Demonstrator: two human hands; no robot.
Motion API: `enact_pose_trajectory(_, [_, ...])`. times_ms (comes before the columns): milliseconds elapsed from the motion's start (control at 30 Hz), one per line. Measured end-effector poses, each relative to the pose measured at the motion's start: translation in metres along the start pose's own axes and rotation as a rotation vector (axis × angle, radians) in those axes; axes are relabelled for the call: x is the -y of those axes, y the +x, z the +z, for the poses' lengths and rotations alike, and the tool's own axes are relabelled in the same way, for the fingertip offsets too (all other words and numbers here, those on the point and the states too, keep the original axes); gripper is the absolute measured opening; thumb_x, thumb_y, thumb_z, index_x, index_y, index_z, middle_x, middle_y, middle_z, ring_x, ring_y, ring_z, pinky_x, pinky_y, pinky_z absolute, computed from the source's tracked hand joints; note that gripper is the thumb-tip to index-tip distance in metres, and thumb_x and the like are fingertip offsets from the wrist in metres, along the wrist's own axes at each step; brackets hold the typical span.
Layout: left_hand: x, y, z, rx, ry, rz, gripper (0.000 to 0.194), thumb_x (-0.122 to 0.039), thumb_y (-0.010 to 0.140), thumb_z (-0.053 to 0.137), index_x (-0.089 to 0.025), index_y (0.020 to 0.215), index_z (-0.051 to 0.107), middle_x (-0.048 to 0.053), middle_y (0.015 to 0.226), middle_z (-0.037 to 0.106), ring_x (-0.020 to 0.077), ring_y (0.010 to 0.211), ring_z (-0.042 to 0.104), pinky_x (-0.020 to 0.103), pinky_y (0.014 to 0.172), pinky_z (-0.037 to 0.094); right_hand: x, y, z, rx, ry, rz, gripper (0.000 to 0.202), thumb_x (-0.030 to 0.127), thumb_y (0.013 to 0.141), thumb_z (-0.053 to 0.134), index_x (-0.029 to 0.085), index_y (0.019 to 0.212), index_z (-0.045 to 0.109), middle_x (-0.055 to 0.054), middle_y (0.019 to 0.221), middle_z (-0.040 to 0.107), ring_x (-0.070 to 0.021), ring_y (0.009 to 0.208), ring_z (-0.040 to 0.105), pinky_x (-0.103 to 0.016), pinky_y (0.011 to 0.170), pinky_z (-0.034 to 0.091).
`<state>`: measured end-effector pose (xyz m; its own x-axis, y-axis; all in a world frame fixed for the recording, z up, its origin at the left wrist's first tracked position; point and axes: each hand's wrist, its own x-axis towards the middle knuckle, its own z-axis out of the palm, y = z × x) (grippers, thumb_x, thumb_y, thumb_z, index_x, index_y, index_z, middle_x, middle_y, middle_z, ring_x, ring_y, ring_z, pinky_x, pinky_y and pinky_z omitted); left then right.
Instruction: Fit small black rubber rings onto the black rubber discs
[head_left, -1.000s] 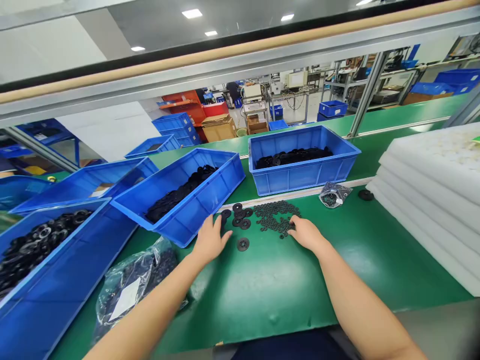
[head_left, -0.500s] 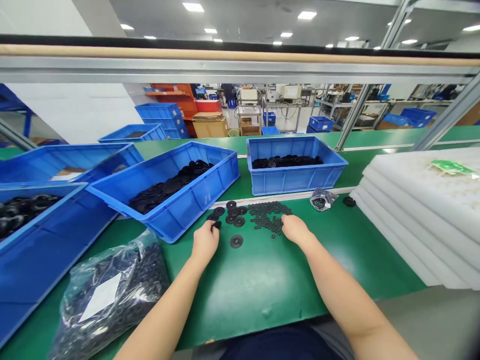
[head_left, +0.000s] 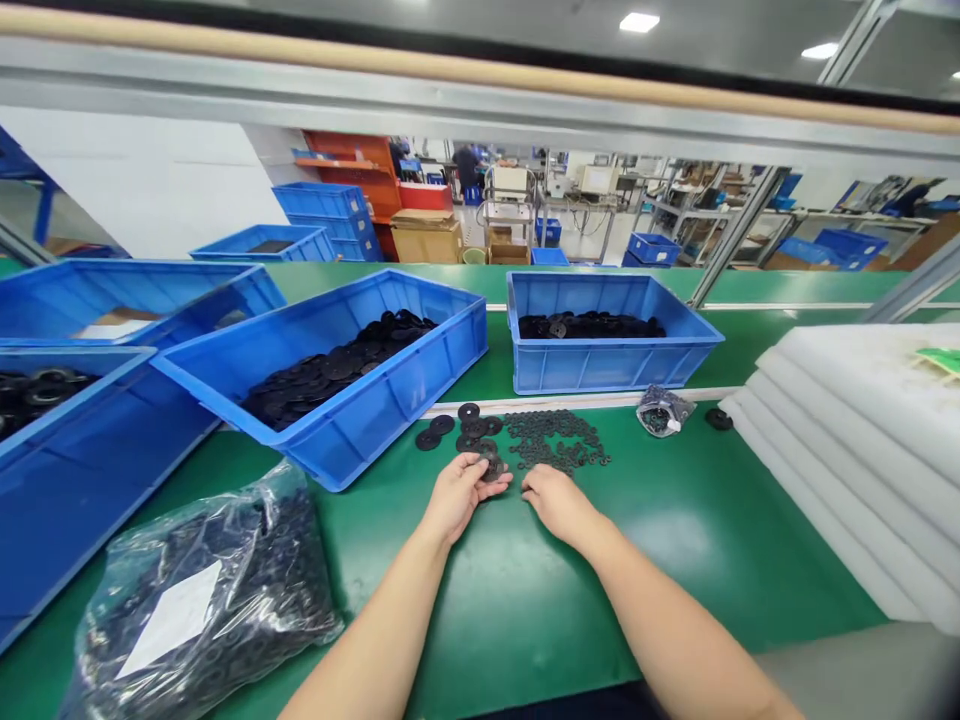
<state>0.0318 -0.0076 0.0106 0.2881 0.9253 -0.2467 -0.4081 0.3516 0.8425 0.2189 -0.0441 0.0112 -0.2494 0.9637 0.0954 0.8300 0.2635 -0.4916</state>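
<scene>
My left hand [head_left: 459, 492] holds a black disc [head_left: 491, 468] between thumb and fingers, above the green table. Just right of it, my right hand [head_left: 556, 500] has its fingers curled together, and whatever they pinch is too small to make out. Several black discs [head_left: 442, 425] lie behind my left hand, some overlapping. Many small dark rings [head_left: 551, 428] are spread on the table beyond my right hand.
Blue bins of black discs stand at the back left [head_left: 405, 400] and back right [head_left: 615, 365]. A clear bag of dark parts [head_left: 262, 590] lies at the left. A small bag [head_left: 664, 410] and stacked white foam sheets [head_left: 840, 470] are at the right.
My left hand has moved right and now holds a disc up. My right hand has come left and nearer, close to my left. The view has shifted slightly.
</scene>
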Motion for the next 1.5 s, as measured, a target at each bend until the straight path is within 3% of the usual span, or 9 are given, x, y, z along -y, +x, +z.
enact_pose_trajectory(133, [0.001, 0.005, 0.001, -0.049, 0.012, 0.028, 0.027, -0.029, 0.078, 0.072, -0.015, 0.091, 0.052, 0.009, 0.084, 0.075, 0.0249, 0.079, 0.075, 0.038, 0.076, 0.061, 0.000, -0.006, 0.000, 0.111, 0.051, -0.031, 0.008, 0.010, 0.083, 0.069, 0.017, 0.088, 0.067, -0.004, 0.094, 0.061, -0.0156, 0.087, 0.060, -0.025, 0.082, 0.047])
enact_pose_trajectory(267, [0.001, 0.002, 0.004, -0.042, 0.044, 0.020, 0.031, -0.031, 0.079, 0.070, -0.013, 0.099, 0.055, 0.011, 0.089, 0.074, 0.0264, 0.081, 0.075, 0.044, 0.081, 0.060, -0.004, -0.005, -0.008, 0.117, 0.076, 0.034, 0.027, 0.012, 0.082, 0.072, 0.016, 0.108, 0.065, -0.005, 0.099, 0.061, -0.0160, 0.087, 0.060, -0.027, 0.082, 0.046])
enact_pose_trajectory(467, [-0.001, -0.006, 0.009, -0.044, 0.072, 0.020, 0.036, -0.036, 0.076, 0.073, -0.013, 0.098, 0.056, 0.010, 0.089, 0.074, 0.0272, 0.082, 0.075, 0.042, 0.077, 0.061, 0.003, -0.006, -0.009, 0.138, -0.021, 0.057, 0.013, 0.016, 0.090, 0.063, 0.018, 0.101, 0.069, -0.006, 0.096, 0.062, -0.0177, 0.089, 0.061, -0.027, 0.081, 0.046])
enact_pose_trajectory(667, [0.000, -0.006, 0.010, -0.077, 0.099, 0.051, 0.041, -0.039, 0.075, 0.073, -0.013, 0.101, 0.056, 0.009, 0.090, 0.073, 0.0254, 0.080, 0.075, 0.041, 0.077, 0.061, 0.008, -0.007, -0.001, 0.064, -0.050, -0.004, 0.011, 0.017, 0.091, 0.060, 0.018, 0.096, 0.070, -0.006, 0.092, 0.063, -0.0187, 0.088, 0.062, -0.029, 0.082, 0.049])
enact_pose_trajectory(900, [0.010, -0.011, 0.014, 0.007, 0.120, 0.016, 0.041, -0.041, 0.073, 0.075, -0.013, 0.099, 0.061, 0.005, 0.087, 0.071, 0.0199, 0.078, 0.072, 0.040, 0.077, 0.062, 0.012, -0.009, 0.008, -0.345, 0.246, -0.197, 0.018, 0.021, 0.096, 0.053, 0.020, 0.104, 0.069, -0.007, 0.097, 0.065, -0.0179, 0.093, 0.062, -0.032, 0.086, 0.052])
enact_pose_trajectory(1167, [0.015, -0.014, 0.017, 0.095, 0.168, -0.025, 0.042, -0.041, 0.072, 0.080, -0.012, 0.097, 0.063, 0.005, 0.083, 0.073, 0.0179, 0.077, 0.071, 0.037, 0.078, 0.062, 0.010, -0.004, 0.019, -0.356, 0.196, -0.133, 0.016, 0.020, 0.092, 0.059, 0.023, 0.092, 0.075, -0.005, 0.088, 0.064, -0.0164, 0.084, 0.062, -0.029, 0.079, 0.053])
enact_pose_trajectory(1333, [-0.001, -0.010, 0.008, -0.045, 0.216, 0.054, 0.046, -0.041, 0.066, 0.083, -0.013, 0.094, 0.059, 0.006, 0.081, 0.074, 0.0180, 0.068, 0.072, 0.034, 0.071, 0.061, -0.001, -0.004, 0.003, -0.375, 0.151, -0.039, 0.019, 0.026, 0.088, 0.067, 0.021, 0.105, 0.072, -0.007, 0.096, 0.067, -0.0200, 0.092, 0.063, -0.033, 0.086, 0.052])
enact_pose_trajectory(1433, [-0.015, -0.006, -0.003, -0.189, 0.271, 0.170, 0.041, -0.039, 0.069, 0.078, -0.014, 0.093, 0.057, 0.008, 0.084, 0.073, 0.0213, 0.072, 0.074, 0.036, 0.071, 0.061, -0.009, -0.003, -0.009, -0.286, 0.042, 0.124, 0.018, 0.027, 0.088, 0.067, 0.020, 0.104, 0.072, -0.007, 0.089, 0.067, -0.0207, 0.084, 0.063, -0.035, 0.082, 0.052])
enact_pose_trajectory(1500, [-0.020, -0.002, -0.011, -0.282, 0.334, 0.241, 0.033, -0.035, 0.071, 0.074, -0.016, 0.088, 0.053, 0.006, 0.081, 0.071, 0.0217, 0.074, 0.074, 0.037, 0.073, 0.060, -0.010, -0.002, -0.011, -0.236, -0.042, 0.127, 0.022, 0.029, 0.088, 0.067, 0.020, 0.108, 0.072, -0.010, 0.098, 0.068, -0.0242, 0.094, 0.063, -0.039, 0.087, 0.051])
